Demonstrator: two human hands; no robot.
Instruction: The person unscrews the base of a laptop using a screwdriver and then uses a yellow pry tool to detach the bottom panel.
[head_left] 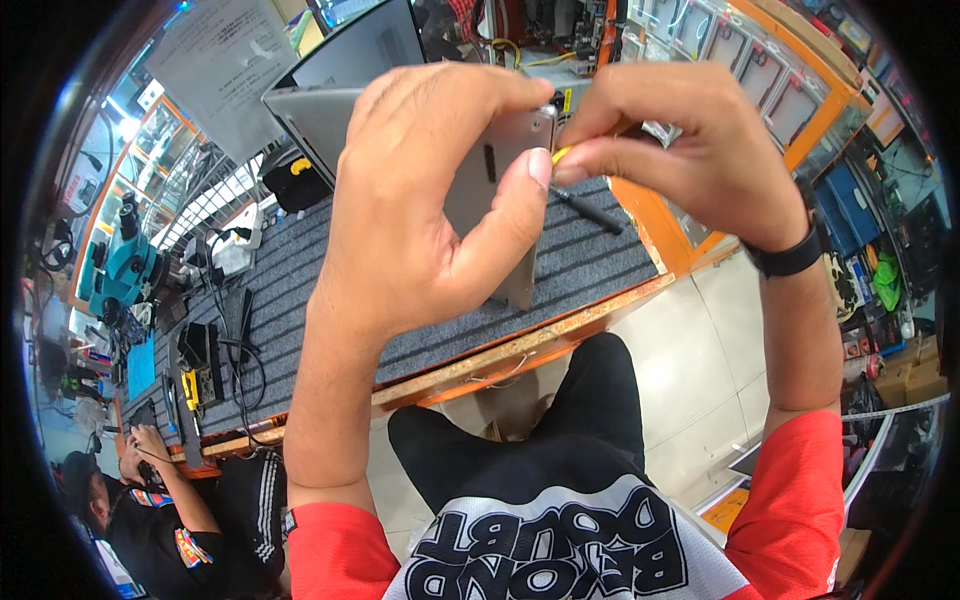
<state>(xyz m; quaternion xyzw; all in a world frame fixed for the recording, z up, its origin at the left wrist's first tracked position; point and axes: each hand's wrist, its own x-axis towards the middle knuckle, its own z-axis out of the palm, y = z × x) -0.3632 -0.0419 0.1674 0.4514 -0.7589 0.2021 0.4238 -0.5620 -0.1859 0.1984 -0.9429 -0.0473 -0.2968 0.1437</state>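
In front of me a thin silver-grey panel (520,135), which looks like laptop casing, stands on its edge on the ribbed grey mat. My left hand (410,200) grips its near upper edge between thumb and fingers, covering much of it. Just right of that edge, my right hand (680,140) is closed in a pinch on a small yellow piece (563,155); the fingers hide most of it, so its kind is unclear. Something silvery (660,131) shows within the right hand's curl. Behind the left hand stands a dark-framed screen (365,55), partly hidden.
A black-handled tool (592,210) lies on the mat (300,330). Left are a teal microscope (125,255), black cables (240,345) and a yellow cutter (190,388). An orange-edged cabinet (790,60) borders the right. At lower left a person (150,530) works at the bench.
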